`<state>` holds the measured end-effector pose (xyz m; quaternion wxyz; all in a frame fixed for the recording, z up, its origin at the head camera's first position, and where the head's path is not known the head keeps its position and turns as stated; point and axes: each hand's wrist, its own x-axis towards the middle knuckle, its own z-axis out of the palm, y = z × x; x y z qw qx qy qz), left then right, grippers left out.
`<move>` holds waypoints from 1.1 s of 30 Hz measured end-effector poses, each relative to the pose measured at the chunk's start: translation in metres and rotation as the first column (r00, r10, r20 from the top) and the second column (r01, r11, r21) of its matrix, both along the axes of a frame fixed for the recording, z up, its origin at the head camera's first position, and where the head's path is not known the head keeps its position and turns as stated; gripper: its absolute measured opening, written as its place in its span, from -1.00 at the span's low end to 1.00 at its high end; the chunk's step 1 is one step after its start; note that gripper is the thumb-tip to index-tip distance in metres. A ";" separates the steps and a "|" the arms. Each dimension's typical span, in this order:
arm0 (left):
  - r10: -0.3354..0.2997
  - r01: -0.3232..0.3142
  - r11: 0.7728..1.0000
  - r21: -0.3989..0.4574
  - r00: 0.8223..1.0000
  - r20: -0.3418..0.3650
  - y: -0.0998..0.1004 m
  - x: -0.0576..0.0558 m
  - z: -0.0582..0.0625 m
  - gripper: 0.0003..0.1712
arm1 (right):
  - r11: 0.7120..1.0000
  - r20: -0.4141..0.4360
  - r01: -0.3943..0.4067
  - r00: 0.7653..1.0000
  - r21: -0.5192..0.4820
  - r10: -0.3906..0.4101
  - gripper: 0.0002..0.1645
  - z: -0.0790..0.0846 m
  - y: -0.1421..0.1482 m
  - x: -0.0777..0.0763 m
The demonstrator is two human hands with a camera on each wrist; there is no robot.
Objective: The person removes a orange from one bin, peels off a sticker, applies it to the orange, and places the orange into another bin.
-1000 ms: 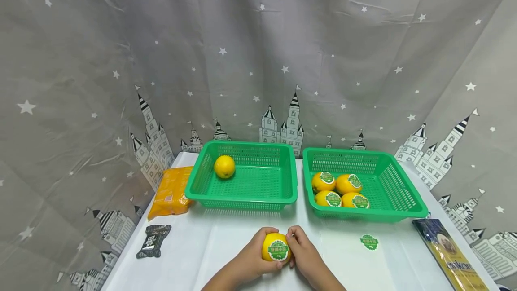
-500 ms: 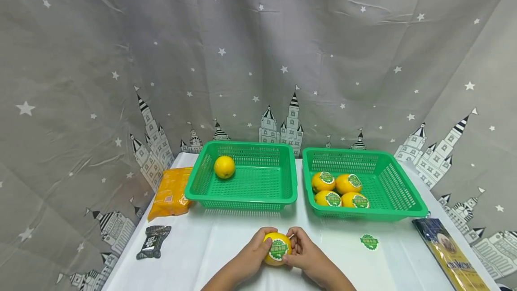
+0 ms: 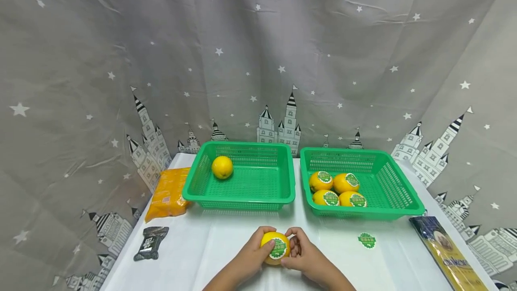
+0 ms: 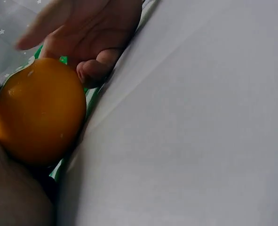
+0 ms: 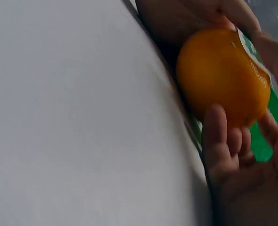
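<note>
Low in the middle of the head view, an orange with a round green-and-white sticker is held between both hands just over the white table. The left hand grips its left side, thumb lying across the sticker's edge. On the other side, the right hand has its fingers bent against the fruit and its thumb at the lower right. In the left wrist view the orange shows its bare underside. The right wrist view shows the orange with one sticker edge standing slightly off the peel.
Behind stand two green baskets: the left basket has one plain orange, the right basket several stickered oranges. A loose sticker lies to the right. An orange packet, black wrapped item and dark-and-gold pack lie around.
The left thumb has moved up from under the orange onto the sticker. The right thumb has come round to the orange's front. The orange has turned slightly; the head view has shifted a little.
</note>
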<state>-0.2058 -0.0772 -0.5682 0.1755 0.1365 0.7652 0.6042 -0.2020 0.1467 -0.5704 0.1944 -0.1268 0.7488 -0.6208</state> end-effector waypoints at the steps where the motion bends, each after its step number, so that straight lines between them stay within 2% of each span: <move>1: 0.009 -0.009 1.000 0.006 1.000 0.000 0.000 0.000 0.000 -0.48 | 1.000 -0.002 0.010 1.000 0.004 -0.010 -0.22 0.000 -0.002 0.000; 5: 0.044 -0.044 0.999 0.022 0.999 -0.010 0.004 0.000 -0.002 -0.49 | 0.997 -0.036 0.050 0.998 0.053 -0.048 -0.23 0.001 -0.008 0.001; 7: 0.062 -0.062 0.998 0.020 0.998 -0.017 0.006 0.001 -0.003 -0.51 | 0.995 -0.058 0.038 0.998 0.093 -0.033 -0.22 0.002 -0.006 0.003; 10: 0.082 -0.082 0.997 0.002 0.996 -0.020 0.008 0.002 -0.003 -0.55 | 0.989 -0.073 0.010 0.997 0.146 0.001 -0.19 0.009 0.006 0.006; 12: 0.088 -0.088 0.996 -0.007 0.996 -0.012 0.009 0.004 -0.003 -0.57 | 0.982 -0.114 0.017 0.993 0.186 0.004 -0.18 0.017 0.021 0.009; 14: 0.088 -0.088 0.996 -0.021 0.996 -0.006 0.009 0.004 -0.002 -0.58 | 0.977 -0.177 0.074 0.984 0.202 -0.038 -0.21 0.030 0.040 0.012; 16: 0.086 -0.086 0.996 -0.028 0.996 0.000 0.009 0.003 -0.001 -0.58 | 0.957 -0.271 0.188 0.954 0.222 -0.124 -0.28 0.046 0.065 0.013; 19: 0.091 -0.091 0.996 -0.026 0.996 0.006 0.007 0.002 0.001 -0.57 | 0.890 -0.420 0.379 0.872 0.254 -0.251 -0.40 0.071 0.110 0.006; 21: 0.091 -0.090 0.996 -0.020 0.996 0.013 0.005 0.001 0.002 -0.57 | 0.816 -0.504 0.494 0.808 0.298 -0.305 -0.42 0.085 0.142 -0.002; 25: 0.084 -0.084 0.996 -0.022 0.996 0.029 0.004 0.001 0.002 -0.57 | 0.652 -0.643 0.647 0.701 0.394 -0.307 -0.23 0.096 0.204 -0.021; 27: 0.083 -0.082 0.996 -0.023 0.996 0.037 0.003 0.000 0.003 -0.57 | 0.594 -0.697 0.683 0.665 0.424 -0.267 -0.05 0.095 0.228 -0.032; 28: 0.082 -0.081 0.997 -0.020 0.996 0.042 0.003 0.000 0.003 -0.57 | 0.572 -0.712 0.691 0.658 0.442 -0.244 0.05 0.094 0.239 -0.036; 30: 0.078 -0.078 0.997 -0.017 0.996 0.052 0.003 0.000 0.003 -0.57 | 0.549 -0.728 0.686 0.659 0.477 -0.192 0.21 0.090 0.256 -0.045; 33: 0.068 -0.067 0.998 -0.014 0.996 0.064 0.003 -0.002 0.003 -0.54 | 0.547 -0.699 0.644 0.701 0.535 -0.142 0.41 0.083 0.273 -0.054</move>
